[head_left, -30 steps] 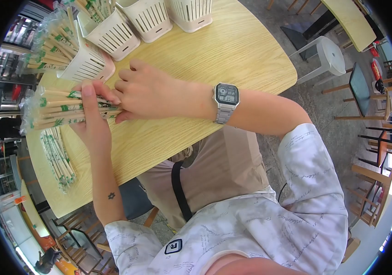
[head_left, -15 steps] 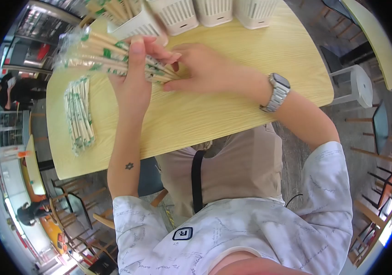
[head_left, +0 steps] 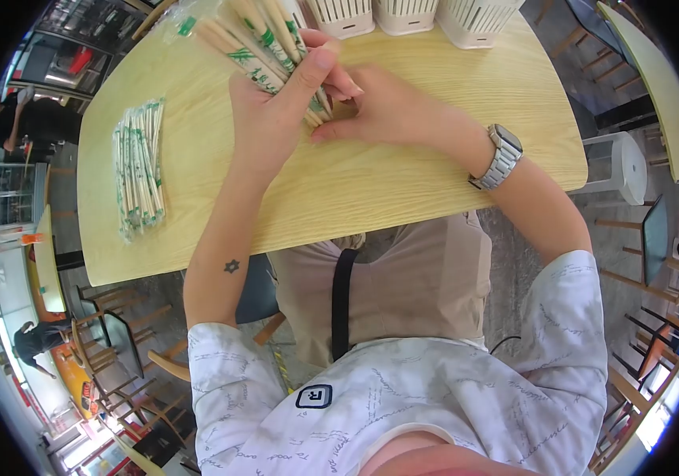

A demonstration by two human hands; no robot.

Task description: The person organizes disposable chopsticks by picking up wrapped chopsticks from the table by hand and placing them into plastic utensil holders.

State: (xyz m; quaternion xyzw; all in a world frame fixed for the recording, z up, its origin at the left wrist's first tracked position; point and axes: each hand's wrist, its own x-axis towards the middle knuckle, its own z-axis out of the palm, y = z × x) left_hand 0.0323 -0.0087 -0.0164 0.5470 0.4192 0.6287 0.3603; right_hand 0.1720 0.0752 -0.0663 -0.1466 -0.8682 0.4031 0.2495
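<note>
A bundle of wrapped chopsticks [head_left: 256,51] in clear sleeves with green print stands tilted above the table, its tops fanned to the upper left. My left hand [head_left: 280,115] is closed around its middle, thumb across the front. At the lower ends, my right hand [head_left: 379,107] curls its thumb and fingers round the tips; its palm side is hidden. Another pile of wrapped chopsticks [head_left: 141,170] lies flat on the table's left side, apart from both hands.
Several white slotted baskets [head_left: 405,17] line the far edge of the light wooden table [head_left: 450,174]. A white stool [head_left: 621,166] stands to the right. Chairs [head_left: 121,345] are at the lower left, and two people are in the background on the left.
Both hands and the chopsticks have shifted right. The bundle has turned from nearly level to more upright, tops toward the far edge. My view has shifted slightly.
</note>
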